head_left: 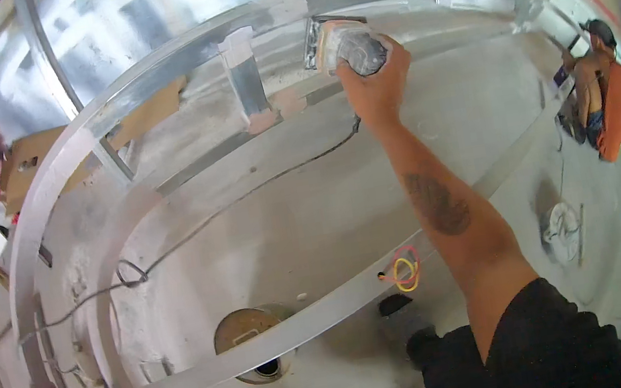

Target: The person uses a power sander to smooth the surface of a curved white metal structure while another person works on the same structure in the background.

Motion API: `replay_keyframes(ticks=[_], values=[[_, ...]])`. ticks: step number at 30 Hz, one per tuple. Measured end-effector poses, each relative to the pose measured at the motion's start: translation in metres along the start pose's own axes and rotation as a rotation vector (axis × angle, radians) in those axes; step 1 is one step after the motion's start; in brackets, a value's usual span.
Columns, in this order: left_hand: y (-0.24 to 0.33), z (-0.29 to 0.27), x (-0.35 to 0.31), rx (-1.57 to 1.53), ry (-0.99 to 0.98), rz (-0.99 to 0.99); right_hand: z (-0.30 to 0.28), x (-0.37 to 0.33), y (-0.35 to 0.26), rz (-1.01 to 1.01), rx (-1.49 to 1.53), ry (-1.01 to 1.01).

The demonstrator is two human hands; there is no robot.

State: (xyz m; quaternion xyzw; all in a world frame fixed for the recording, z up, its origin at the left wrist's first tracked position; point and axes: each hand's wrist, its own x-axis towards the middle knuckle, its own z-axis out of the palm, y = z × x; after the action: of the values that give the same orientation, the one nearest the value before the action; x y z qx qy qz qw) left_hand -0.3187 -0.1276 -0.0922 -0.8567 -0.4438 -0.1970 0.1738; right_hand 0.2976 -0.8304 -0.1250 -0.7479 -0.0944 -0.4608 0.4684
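Observation:
My right hand [378, 82] is closed around the rounded grey top of a dusty electric sander [361, 52], arm stretched far forward. The sander's flat, square pad faces left and away, close to the upper curved metal bar [274, 13]; whether it touches cannot be told. Below my wrist a dark power cord [246, 196] runs down to the left, with a small loop in it. Just left of the sander, a short upright piece [245, 78] joins the upper bar to a lower curved bar [215, 156], with pinkish patches at the joints. My left hand does not show.
A nearer curved metal bar [232, 365] crosses low, with red and yellow wires [405, 270] poking out. A round can [247, 330] stands beyond it. Cardboard [38, 168] lies at left. On the right, a person [603, 95] crouches near a pale round object [564, 231].

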Motion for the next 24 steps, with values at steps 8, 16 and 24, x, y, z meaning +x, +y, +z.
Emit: replay_keyframes(ticks=[8, 16, 24], values=[[0.046, 0.013, -0.004, 0.135, -0.096, -0.046, -0.001, 0.034, 0.007, -0.174, -0.053, 0.146], [0.004, -0.027, -0.028, 0.217, 0.087, 0.003, 0.041, 0.025, -0.016, -0.11, 0.107, 0.122], [0.045, -0.074, -0.017, 0.028, -0.022, -0.025, 0.042, 0.048, 0.028, -0.128, -0.15, 0.2]])
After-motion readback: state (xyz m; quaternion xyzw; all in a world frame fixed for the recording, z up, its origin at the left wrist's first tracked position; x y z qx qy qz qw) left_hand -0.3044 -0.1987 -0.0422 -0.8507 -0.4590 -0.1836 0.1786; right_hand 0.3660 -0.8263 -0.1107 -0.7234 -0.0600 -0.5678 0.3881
